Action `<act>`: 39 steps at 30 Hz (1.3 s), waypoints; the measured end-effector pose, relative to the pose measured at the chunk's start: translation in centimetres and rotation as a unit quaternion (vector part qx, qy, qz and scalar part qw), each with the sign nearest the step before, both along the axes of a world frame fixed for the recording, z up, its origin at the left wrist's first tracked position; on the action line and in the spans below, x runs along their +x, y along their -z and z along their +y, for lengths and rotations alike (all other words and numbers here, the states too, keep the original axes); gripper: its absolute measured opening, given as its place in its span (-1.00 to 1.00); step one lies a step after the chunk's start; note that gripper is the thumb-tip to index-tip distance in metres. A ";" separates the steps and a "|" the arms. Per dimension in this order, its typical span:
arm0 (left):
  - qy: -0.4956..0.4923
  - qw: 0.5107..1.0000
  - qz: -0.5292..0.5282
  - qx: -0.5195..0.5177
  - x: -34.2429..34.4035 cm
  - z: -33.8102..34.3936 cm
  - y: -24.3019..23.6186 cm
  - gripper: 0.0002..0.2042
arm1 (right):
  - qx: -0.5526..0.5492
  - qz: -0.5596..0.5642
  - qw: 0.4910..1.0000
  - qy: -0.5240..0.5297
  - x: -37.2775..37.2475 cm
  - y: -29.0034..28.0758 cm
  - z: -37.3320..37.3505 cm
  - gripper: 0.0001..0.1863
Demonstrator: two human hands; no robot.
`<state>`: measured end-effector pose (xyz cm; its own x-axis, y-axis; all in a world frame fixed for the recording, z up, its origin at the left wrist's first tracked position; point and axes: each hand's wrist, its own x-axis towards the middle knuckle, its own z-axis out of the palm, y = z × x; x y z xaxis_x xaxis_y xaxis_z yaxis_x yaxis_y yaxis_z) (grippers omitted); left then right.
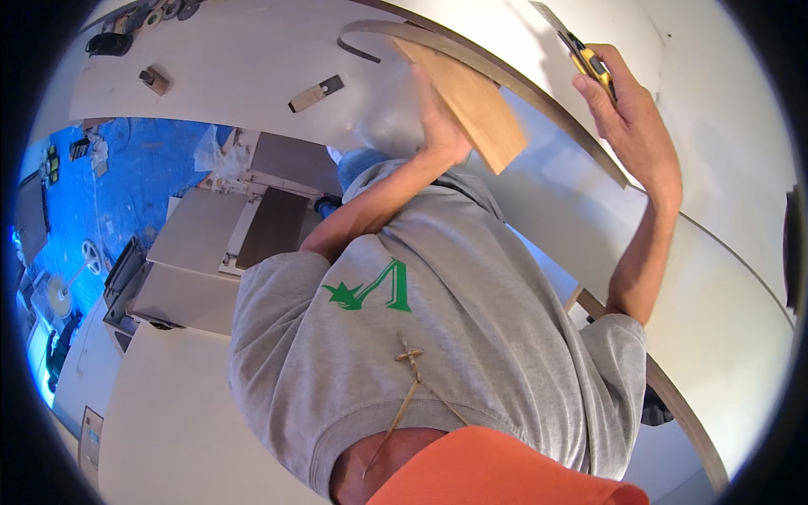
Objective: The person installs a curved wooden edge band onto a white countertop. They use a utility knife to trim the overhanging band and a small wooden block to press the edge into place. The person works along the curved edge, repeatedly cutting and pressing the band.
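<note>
My right hand is wrapped round a yellow and black snap-off utility knife. Its long metal blade is extended and points up and to the left, in front of a white panel. My left hand is against the near-left side of a light wooden board, with the fingers partly hidden and slightly blurred; it seems to hold the board tilted. A thin dark strip curls out beside the board's far end and bends back on itself. The knife is apart from the board and strip.
On the white worktop lie a tan and black flat tool, a small block and several rolls. A brown-edged panel runs along the right. Blue sheeting covers floor at left, near stacked cabinet panels.
</note>
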<state>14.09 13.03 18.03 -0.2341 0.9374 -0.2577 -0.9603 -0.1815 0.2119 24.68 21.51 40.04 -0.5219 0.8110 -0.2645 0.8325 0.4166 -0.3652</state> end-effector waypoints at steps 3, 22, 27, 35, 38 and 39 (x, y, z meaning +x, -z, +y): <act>-0.003 1.000 0.015 0.010 -1.0 -0.9 0.6 -0.07 | -0.018 0.068 0.996 0.046 0.7 2.6 -0.1 -0.63; -0.110 0.991 0.025 -0.074 -2.3 2.3 -1.0 -0.24 | 0.008 0.196 0.974 0.117 1.4 6.1 -1.1 -0.60; -0.156 0.980 0.066 -0.100 -2.1 2.5 -1.2 -0.38 | -0.009 0.194 0.973 0.126 1.5 5.8 -1.2 -0.56; -0.158 0.984 -0.047 -0.062 -1.8 1.2 4.8 -0.51 | -0.112 0.259 0.956 0.083 2.2 4.2 -1.5 -0.41; -0.107 0.980 0.084 -0.144 -2.8 0.3 12.0 -0.48 | -0.174 0.283 0.942 0.046 2.7 3.7 -2.5 -0.39; -0.081 0.970 0.144 -0.180 -2.9 0.0 14.8 -0.45 | -0.196 0.304 0.931 0.033 2.7 3.9 -2.9 -0.39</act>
<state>11.16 13.04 3.25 -0.4816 0.7435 -0.4639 -0.8170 -0.1894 0.5446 27.35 18.59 36.13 -0.6243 0.7498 -0.2192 0.4405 0.1062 -0.8914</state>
